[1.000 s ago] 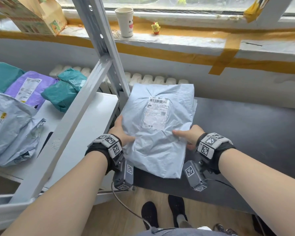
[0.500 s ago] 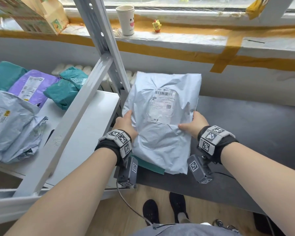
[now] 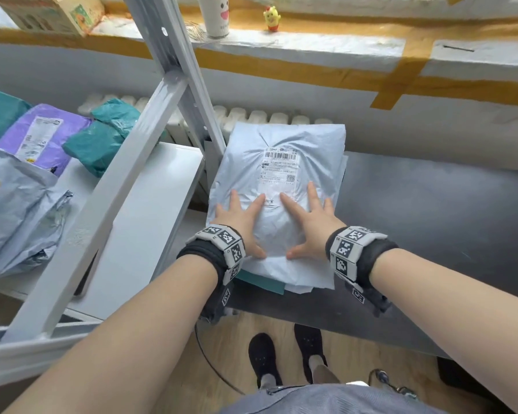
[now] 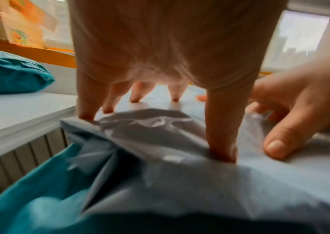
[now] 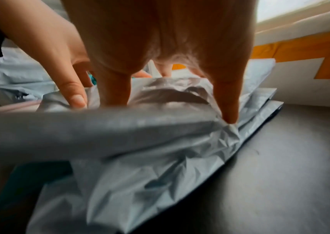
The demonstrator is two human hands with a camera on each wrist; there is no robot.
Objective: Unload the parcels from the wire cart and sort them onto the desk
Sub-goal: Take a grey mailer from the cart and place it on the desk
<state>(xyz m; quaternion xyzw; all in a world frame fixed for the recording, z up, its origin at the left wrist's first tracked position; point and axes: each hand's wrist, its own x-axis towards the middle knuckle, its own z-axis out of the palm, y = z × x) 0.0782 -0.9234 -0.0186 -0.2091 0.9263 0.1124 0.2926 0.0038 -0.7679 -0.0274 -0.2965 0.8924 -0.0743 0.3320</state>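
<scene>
Head cam showed left hand and right hand flat, pressing the pale grey plastic mailer onto the dark surface; purple and teal parcels weren't sorted yet.

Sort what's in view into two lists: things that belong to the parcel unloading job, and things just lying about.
Job:
grey parcel, pressed flat by left hand and right hand
teal parcel beneath
dark desk
purple parcel
teal parcels
grey parcels

Lying about:
paper cup
yellow figurine
cardboard box

left hand: flat, fingers spread, pressing down | right hand: same | forearms extended forward
</scene>
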